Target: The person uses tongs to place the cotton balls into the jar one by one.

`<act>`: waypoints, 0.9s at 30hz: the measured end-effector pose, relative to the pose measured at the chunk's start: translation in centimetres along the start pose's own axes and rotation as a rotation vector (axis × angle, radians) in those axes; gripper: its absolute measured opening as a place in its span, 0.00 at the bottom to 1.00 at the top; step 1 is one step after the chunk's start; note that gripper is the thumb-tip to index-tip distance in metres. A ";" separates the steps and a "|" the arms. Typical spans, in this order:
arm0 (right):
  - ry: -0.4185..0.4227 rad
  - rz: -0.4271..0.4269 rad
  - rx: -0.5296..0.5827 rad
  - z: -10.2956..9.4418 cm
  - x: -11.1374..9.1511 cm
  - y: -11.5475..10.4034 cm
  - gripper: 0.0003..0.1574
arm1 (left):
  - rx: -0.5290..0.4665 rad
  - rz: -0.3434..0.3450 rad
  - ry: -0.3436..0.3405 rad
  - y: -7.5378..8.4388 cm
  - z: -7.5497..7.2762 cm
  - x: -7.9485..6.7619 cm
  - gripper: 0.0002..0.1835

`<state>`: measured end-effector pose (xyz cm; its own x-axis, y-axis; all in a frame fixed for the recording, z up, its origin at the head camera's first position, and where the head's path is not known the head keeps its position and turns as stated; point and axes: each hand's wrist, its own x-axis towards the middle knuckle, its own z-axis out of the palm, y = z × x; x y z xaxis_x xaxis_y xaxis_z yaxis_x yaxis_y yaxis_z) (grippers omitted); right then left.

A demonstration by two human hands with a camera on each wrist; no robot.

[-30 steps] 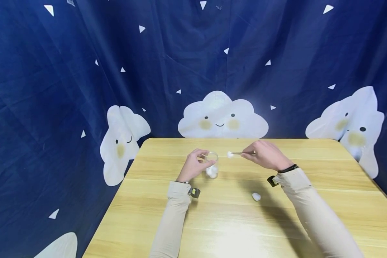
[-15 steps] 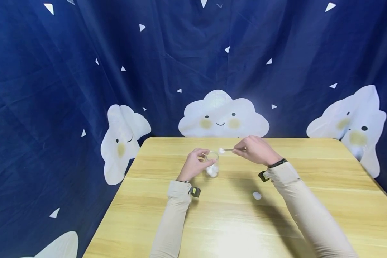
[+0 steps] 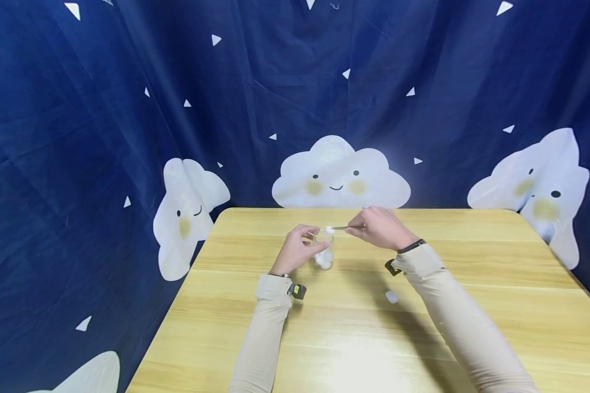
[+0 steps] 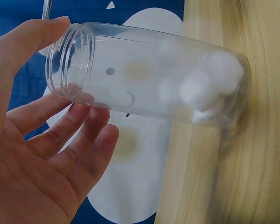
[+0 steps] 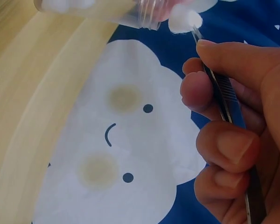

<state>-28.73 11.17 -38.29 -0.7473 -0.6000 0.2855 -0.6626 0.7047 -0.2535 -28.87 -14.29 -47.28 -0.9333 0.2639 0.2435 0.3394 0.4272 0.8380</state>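
A clear plastic jar (image 4: 135, 74) stands on the table with several white cotton balls (image 4: 210, 88) at its bottom. My left hand (image 3: 297, 251) holds it near the threaded mouth, thumb on one side and fingertips on the other. In my right hand (image 3: 381, 228) a pair of metal tweezers (image 5: 228, 100) is pinched between thumb and fingers. Their tips grip one cotton ball (image 5: 184, 19), which is right at the jar's open mouth, overlapping the rim in the head view.
Another cotton ball (image 3: 391, 297) lies on the wooden table (image 3: 216, 327), nearer the person and right of the jar. A dark blue curtain (image 3: 246, 109) with white clouds hangs behind the table's far edge.
My right hand has moved left, carrying the cotton ball in the tweezers from beside the jar to its mouth. The left hand and the jar have stayed in place.
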 end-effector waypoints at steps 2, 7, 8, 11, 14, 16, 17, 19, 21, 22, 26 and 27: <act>-0.003 -0.003 0.006 0.2 0.1 -0.1 0.08 | 0.003 0.000 0.000 0.0 0.0 0.0 0.33; -0.007 -0.013 -0.002 0.6 0.4 -0.2 0.08 | 0.010 -0.003 -0.003 0.1 -0.1 -0.1 0.31; -0.008 -0.015 -0.004 0.6 0.5 -0.2 0.08 | 0.011 -0.002 -0.001 0.1 -0.1 -0.1 0.31; -0.010 -0.016 -0.007 0.8 0.6 -0.3 0.08 | 0.013 0.001 0.007 0.0 -0.1 0.0 0.31; -0.014 -0.017 -0.012 1.0 0.8 -0.4 0.07 | 0.012 0.004 0.014 -0.1 -0.1 0.0 0.31; -0.017 -0.019 -0.017 1.2 0.9 -0.5 0.09 | 0.010 0.006 0.014 -0.2 -0.1 0.0 0.31; -0.018 -0.023 -0.018 1.3 1.0 -0.5 0.09 | 0.009 0.007 0.012 -0.2 -0.1 0.1 0.32; -0.019 -0.029 -0.019 1.4 1.1 -0.6 0.11 | 0.006 0.009 0.009 -0.2 -0.1 0.1 0.33; -0.020 -0.030 -0.019 1.5 1.1 -0.7 0.12 | 0.004 0.011 0.007 -0.3 -0.1 0.1 0.33; -0.021 -0.030 -0.019 1.5 1.1 -0.7 0.13 | 0.004 0.012 0.006 -0.3 -0.1 0.1 0.33; -0.026 -0.026 -0.015 1.6 1.2 -0.9 0.12 | 0.007 0.015 0.010 -0.2 -0.1 0.1 0.32; -0.028 -0.026 -0.017 1.6 1.1 -0.9 0.12 | 0.009 0.016 0.011 -0.2 -0.1 0.0 0.32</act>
<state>-29.08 9.26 -39.21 -0.7310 -0.6283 0.2662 -0.6812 0.6947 -0.2308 -28.99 -14.49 -47.42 -0.9291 0.2611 0.2620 0.3551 0.4308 0.8296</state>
